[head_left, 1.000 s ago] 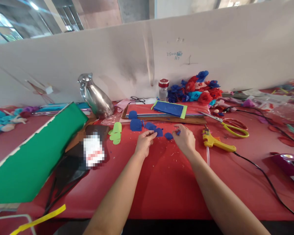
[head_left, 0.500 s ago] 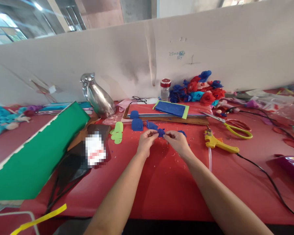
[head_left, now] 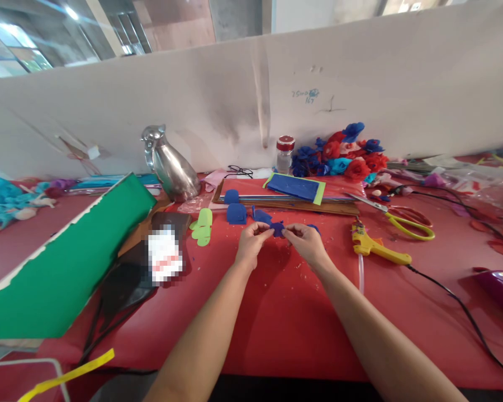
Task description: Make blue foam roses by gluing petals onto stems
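A small piece of dark blue crepe paper (head_left: 278, 229) is stretched between my two hands, just above the red table (head_left: 272, 329). My left hand (head_left: 252, 241) pinches its left edge between thumb and fingers. At the opposite edge, my right hand (head_left: 305, 241) grips it the same way. Behind my left hand lie rounded blue paper petals (head_left: 237, 213) and a loose blue piece (head_left: 261, 216). Another bit of blue paper (head_left: 314, 228) is partly hidden behind my right hand. Light green petal templates (head_left: 202, 228) sit to the left.
On the right are a yellow glue gun (head_left: 377, 249) with its cord and open scissors (head_left: 392, 215). Behind stand a metal jug (head_left: 174, 167), a red-lidded jar (head_left: 285, 155) and a heap of paper flowers (head_left: 343, 156). A green board (head_left: 75, 257) leans at left beside a dark pouch (head_left: 128, 285).
The blue piece looks flatter and wider between my fingers than before. Both hands keep their pinch in nearly the same place; the whole view has shifted slightly.
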`<action>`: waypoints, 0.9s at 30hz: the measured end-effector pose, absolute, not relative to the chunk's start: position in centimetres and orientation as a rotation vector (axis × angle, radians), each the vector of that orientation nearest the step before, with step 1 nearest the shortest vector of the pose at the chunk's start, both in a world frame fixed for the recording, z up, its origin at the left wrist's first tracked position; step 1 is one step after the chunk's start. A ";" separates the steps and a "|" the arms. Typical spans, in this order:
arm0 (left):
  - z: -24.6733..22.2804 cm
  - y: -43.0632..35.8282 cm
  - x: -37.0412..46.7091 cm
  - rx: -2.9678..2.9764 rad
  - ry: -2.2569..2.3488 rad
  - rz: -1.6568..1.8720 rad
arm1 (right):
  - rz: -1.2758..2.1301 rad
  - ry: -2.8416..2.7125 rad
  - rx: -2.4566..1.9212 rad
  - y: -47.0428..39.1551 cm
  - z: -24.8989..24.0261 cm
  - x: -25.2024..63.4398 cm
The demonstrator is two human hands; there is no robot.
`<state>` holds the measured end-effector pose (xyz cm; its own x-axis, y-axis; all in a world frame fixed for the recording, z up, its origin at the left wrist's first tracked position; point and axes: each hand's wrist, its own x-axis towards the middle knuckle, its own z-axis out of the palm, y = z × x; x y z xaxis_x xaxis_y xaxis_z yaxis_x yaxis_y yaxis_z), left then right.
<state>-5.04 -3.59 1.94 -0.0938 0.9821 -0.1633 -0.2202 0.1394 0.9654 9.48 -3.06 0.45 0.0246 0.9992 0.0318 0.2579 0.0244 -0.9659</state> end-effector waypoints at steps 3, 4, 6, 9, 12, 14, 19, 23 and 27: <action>1.8 -3.5 -5.1 0.891 1.182 1.296 | 1.060 -1.325 -1.368 -3.2 0.8 9.4; 1.8 -3.5 -5.1 0.888 1.175 1.305 | 1.071 -1.299 -1.360 -3.2 0.9 9.3; 1.8 -3.5 -5.2 0.868 1.161 1.321 | 1.086 -1.248 -1.353 -3.2 1.0 9.4; 1.9 -3.5 -5.2 0.826 1.146 1.309 | 1.109 -1.174 -1.340 -3.2 1.4 9.5; 2.0 -3.5 -5.2 0.793 1.123 1.278 | 1.171 -1.129 -1.294 -3.2 1.9 9.6; 2.1 -3.5 -5.2 0.783 1.099 1.270 | 1.215 -1.148 -1.255 -3.4 2.2 9.5; 2.2 -3.5 -5.1 0.801 1.065 1.259 | 1.163 -1.235 -1.211 -3.6 2.1 9.1; 2.1 -3.5 -5.1 0.810 1.057 1.247 | 1.120 -1.240 -1.241 -3.5 1.6 9.0; 2.0 -3.6 -5.0 0.876 1.086 1.236 | 1.118 -1.252 -1.249 -3.4 1.4 9.0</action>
